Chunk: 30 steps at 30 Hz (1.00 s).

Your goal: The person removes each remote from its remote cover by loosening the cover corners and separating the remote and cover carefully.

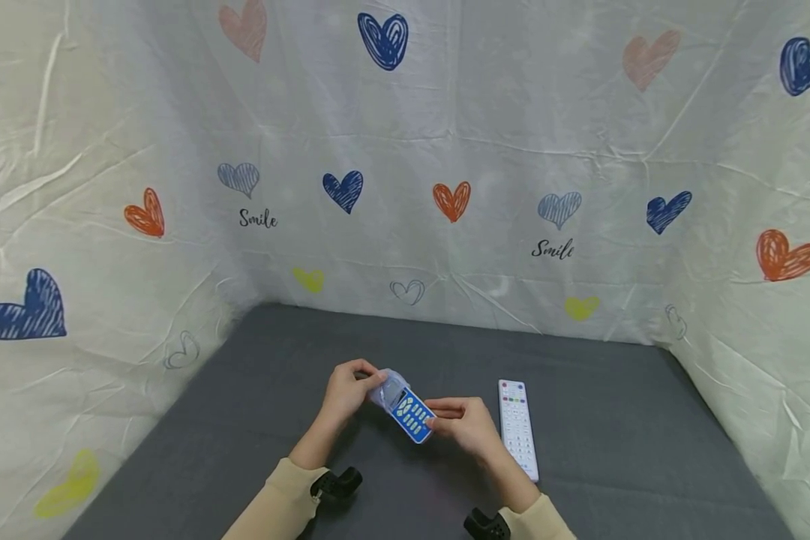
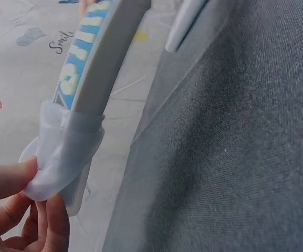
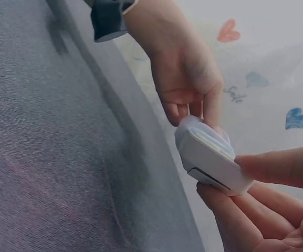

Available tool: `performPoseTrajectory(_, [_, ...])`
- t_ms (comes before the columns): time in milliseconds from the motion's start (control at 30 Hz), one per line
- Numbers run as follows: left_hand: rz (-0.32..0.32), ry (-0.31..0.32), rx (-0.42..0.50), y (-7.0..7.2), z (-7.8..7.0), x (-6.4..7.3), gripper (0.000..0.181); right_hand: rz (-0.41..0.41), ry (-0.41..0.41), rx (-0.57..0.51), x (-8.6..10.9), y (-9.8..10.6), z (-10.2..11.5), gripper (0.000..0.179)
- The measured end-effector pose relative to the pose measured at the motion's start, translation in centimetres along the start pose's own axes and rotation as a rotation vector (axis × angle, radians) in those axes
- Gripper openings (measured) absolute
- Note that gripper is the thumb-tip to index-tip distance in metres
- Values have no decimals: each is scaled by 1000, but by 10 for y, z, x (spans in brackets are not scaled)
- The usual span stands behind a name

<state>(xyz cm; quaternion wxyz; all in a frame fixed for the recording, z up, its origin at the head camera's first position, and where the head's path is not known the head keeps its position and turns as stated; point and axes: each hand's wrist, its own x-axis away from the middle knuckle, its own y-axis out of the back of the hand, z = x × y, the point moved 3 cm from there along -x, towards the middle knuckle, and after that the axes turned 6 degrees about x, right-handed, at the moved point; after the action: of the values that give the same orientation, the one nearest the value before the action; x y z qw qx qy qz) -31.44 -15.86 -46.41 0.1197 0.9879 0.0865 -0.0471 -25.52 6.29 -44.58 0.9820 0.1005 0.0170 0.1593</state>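
Observation:
A small remote control (image 1: 413, 417) with a blue face and pale buttons is held tilted above the grey table. A translucent soft sleeve (image 2: 62, 144) covers its upper end. My left hand (image 1: 346, 391) pinches that sleeve between thumb and fingers. At the other end, my right hand (image 1: 469, 426) grips the bare lower part of the remote, thumb on one side and fingers on the other. In the right wrist view the remote's pale edge (image 3: 214, 163) shows a dark slot.
A longer white remote control (image 1: 517, 427) lies on the table just right of my right hand. The dark grey tabletop (image 1: 621, 435) reaches back to white cloth walls (image 1: 499, 105) printed with hearts. Black straps with camera mounts (image 1: 337, 484) sit at both wrists.

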Motion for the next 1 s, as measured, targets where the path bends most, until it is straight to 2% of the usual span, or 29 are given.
performPoseTrajectory(167, [-7,-106,-50,-2,-5,5,13,-15,-21,-45,-9,2,-18,34])
performPoseTrajectory(267, [-28,-168,-89,-2,-8,9,13,-27,-24,-64,-10,2,-21,36])
performPoseTrajectory(367, [-34,-198,-103,-3,-9,11,14,-40,-17,-88,-10,2,-21,36])
performPoseTrajectory(833, [20,-120,-80,5,1,14,24,-92,-10,-114,-11,2,-17,35])
performPoseTrajectory(1000, [33,-126,-29,5,1,16,27,-112,-33,-122,-14,0,-17,35])
